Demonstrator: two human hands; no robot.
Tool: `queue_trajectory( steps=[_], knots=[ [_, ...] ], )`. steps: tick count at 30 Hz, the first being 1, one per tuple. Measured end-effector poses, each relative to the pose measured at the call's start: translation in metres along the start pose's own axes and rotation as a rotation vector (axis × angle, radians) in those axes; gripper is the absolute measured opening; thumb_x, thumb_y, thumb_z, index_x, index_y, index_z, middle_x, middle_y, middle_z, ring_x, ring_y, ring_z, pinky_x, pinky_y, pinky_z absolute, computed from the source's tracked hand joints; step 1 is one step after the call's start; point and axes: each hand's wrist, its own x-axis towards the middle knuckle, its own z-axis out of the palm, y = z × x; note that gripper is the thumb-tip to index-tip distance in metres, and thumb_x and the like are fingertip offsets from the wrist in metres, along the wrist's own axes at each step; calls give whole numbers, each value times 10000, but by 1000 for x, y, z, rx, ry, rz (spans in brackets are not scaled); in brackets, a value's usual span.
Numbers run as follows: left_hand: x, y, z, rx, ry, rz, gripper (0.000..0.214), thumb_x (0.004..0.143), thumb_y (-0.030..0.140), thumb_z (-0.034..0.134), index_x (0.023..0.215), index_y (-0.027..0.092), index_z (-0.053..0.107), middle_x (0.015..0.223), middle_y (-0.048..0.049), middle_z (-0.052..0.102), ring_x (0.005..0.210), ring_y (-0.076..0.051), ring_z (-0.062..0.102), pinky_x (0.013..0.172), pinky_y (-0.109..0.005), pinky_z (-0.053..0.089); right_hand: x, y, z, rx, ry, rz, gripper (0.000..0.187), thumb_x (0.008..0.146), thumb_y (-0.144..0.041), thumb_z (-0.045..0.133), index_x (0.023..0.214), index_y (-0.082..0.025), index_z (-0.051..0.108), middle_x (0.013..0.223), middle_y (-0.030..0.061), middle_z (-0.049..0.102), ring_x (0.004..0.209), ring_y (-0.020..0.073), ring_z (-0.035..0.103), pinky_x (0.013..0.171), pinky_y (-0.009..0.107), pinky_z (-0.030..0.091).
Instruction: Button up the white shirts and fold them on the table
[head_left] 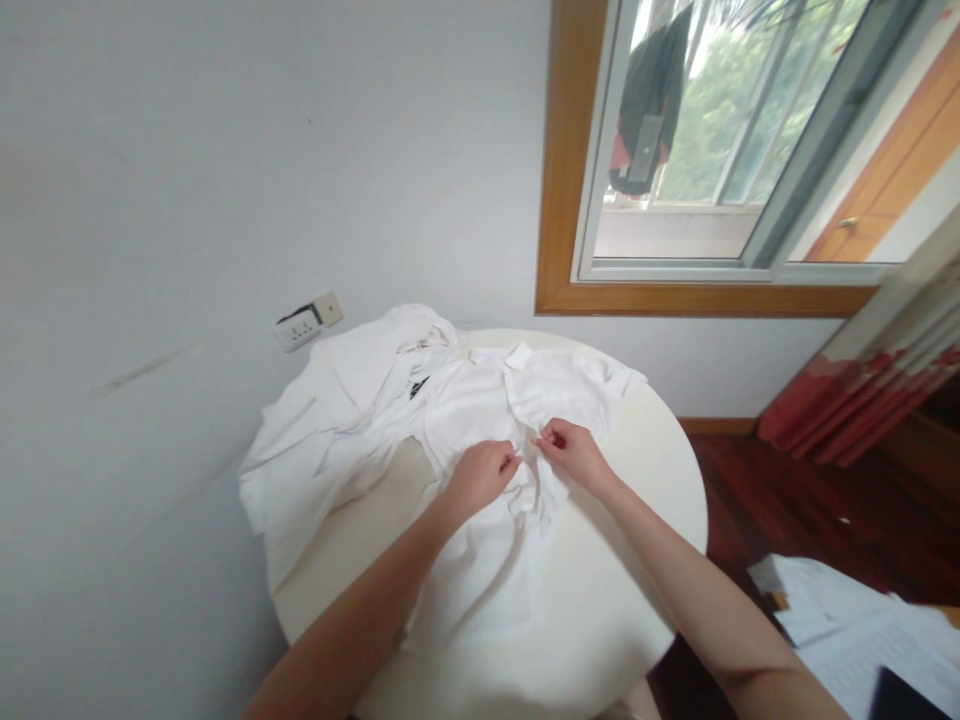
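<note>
A white collared shirt (480, 585) lies spread on a round cream table (660, 480), its collar (519, 355) toward the wall. The lower part is rumpled below my hands. My left hand (480, 474) is closed in a pinch on the shirt front near its middle. Just to the right, my right hand (571, 452) also pinches the front edge, with thumb and forefinger together. A small gap separates the two sets of fingertips. Whether a button sits between them is too small to tell.
A heap of white clothes (337, 400) covers the table's left side and hangs over its edge. Behind stand the wall with a power socket (298, 328) and a wood-framed window (559, 180). Papers (862, 620) lie at lower right, near a red-and-cream curtain (847, 370).
</note>
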Motion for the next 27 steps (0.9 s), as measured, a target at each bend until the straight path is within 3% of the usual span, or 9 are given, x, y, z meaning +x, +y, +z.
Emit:
queue_trajectory(
  steps=[3,7,15,19,27],
  knots=[
    [-4,-8,10,-164,-20,-37,266,900,354,432,743,204,586,630,19,576,600,-122,512,581,-237,331,-2,1,14,47,-59,22,210,786,-394,542,765,-193,598,657,-11,584,595,121,506,556,217,389],
    [-6,-12,26,-308,49,-7,197,858,305,496,732,197,602,627,33,572,591,-105,496,577,-219,332,-2,9,24,135,-175,46,204,772,-338,547,837,-179,657,726,7,650,642,127,558,608,228,431],
    [-2,-21,34,-716,31,-83,212,792,377,567,757,170,602,644,16,610,582,-106,536,552,-211,383,-3,11,14,367,-281,206,335,706,-426,646,889,-150,700,749,23,690,667,134,595,653,247,457],
    [1,-22,35,-940,2,-173,230,731,394,601,725,168,560,658,2,627,564,-110,560,543,-219,424,-5,7,11,396,-249,283,365,655,-446,696,841,-132,709,676,18,666,596,120,551,581,232,416],
    [0,-17,33,-926,-102,-219,257,747,411,593,720,155,583,662,-12,649,512,-104,563,528,-227,441,-7,-2,7,375,-276,208,369,672,-461,675,846,-136,707,612,-16,582,547,86,438,526,217,318]
  ],
)
